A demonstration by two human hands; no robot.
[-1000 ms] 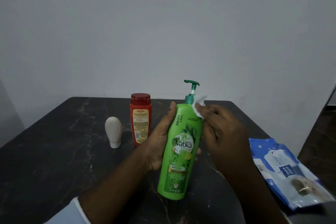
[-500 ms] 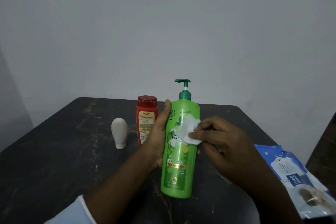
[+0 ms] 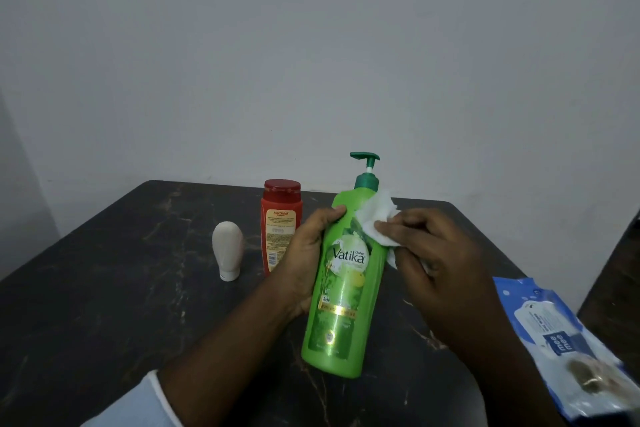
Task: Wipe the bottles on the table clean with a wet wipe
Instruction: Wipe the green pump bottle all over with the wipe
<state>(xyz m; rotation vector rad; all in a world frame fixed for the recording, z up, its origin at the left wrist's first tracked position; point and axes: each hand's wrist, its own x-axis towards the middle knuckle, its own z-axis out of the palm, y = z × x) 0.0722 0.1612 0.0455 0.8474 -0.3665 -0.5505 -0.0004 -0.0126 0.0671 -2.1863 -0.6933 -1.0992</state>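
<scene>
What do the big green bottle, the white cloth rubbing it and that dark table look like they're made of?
The green bottle looks like glossy plastic: light streaks run down its smooth side. The wet wipe looks like soft, thin non-woven fabric, matte and crumpled into folds; whether it is damp cannot be seen. The table looks like dark polished stone, perhaps marble, with pale veins, though it may be a laminate.

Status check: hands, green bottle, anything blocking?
Left hand gripping green pump bottle, tilted. Right hand pressing wet wipe on its shoulder. Red bottle and white tube standing behind, clear.
</scene>
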